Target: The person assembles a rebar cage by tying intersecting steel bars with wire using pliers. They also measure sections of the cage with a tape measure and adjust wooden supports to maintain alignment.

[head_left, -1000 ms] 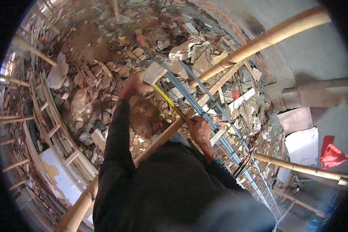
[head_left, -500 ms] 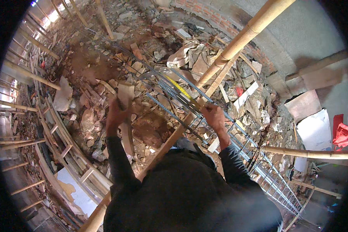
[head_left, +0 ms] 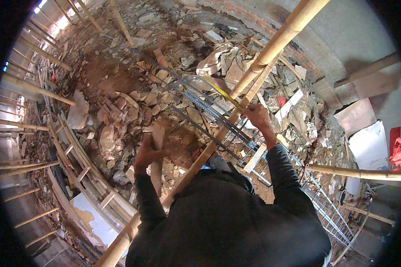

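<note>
My right hand (head_left: 259, 118) is closed, with its fingers pinching the near end of a yellow tape measure blade (head_left: 223, 94). The blade runs off to the far left, above a bundle of ribbed steel bars (head_left: 202, 106). Under and nearer than this hand, the bars meet a rebar cage (head_left: 318, 205) that stretches toward the lower right. On the other side, my left hand (head_left: 148, 154) has its fingers apart and holds nothing. Beside it is a wooden board (head_left: 157, 136); whether they touch I cannot tell.
A bamboo pole (head_left: 278, 46) slants in from the upper right, and another pole (head_left: 189, 174) crosses diagonally in front of my body. Broken brick and rubble (head_left: 116, 115) cover the ground. A wooden ladder (head_left: 82, 173) lies left. A horizontal bamboo pole (head_left: 356, 172) juts in from the right.
My right hand has moved up and to the right, carrying the tape's near end. My left hand has come lower and to the right, still empty. The whole view has shifted slightly.
</note>
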Demonstrator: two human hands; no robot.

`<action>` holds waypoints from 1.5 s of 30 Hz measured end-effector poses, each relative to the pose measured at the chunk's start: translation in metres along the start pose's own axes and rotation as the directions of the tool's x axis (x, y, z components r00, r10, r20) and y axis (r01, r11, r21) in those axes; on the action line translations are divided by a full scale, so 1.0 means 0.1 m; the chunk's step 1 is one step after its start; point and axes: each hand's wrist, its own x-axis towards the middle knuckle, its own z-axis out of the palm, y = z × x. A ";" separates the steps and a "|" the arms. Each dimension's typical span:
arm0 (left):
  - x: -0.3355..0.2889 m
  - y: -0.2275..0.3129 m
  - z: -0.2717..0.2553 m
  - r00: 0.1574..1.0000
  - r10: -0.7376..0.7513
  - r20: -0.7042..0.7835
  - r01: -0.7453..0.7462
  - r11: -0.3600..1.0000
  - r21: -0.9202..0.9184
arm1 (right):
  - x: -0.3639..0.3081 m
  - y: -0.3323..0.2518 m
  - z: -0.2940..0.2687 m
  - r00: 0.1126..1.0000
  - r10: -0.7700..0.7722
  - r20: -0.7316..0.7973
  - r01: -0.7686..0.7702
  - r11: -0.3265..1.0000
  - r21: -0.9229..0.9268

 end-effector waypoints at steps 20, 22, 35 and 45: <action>0.34 0.39 0.19 0.986 0.055 0.160 -0.077 0.987 0.138 | 0.01 -0.08 -0.21 0.984 0.010 0.180 -0.013 1.000 0.013; 0.33 0.33 0.20 0.985 0.049 0.167 -0.077 0.983 0.166 | -0.02 -0.05 -0.21 0.985 -0.058 0.161 0.047 0.997 0.068; 0.27 0.70 0.19 0.975 -0.056 0.214 0.029 0.992 0.125 | -0.45 0.57 -0.20 0.991 -0.040 -0.125 0.037 0.999 -0.024; 0.41 0.61 0.37 0.966 0.020 0.257 -0.051 0.992 0.115 | -0.55 0.60 -0.02 0.931 -0.144 -0.336 0.127 0.989 -0.073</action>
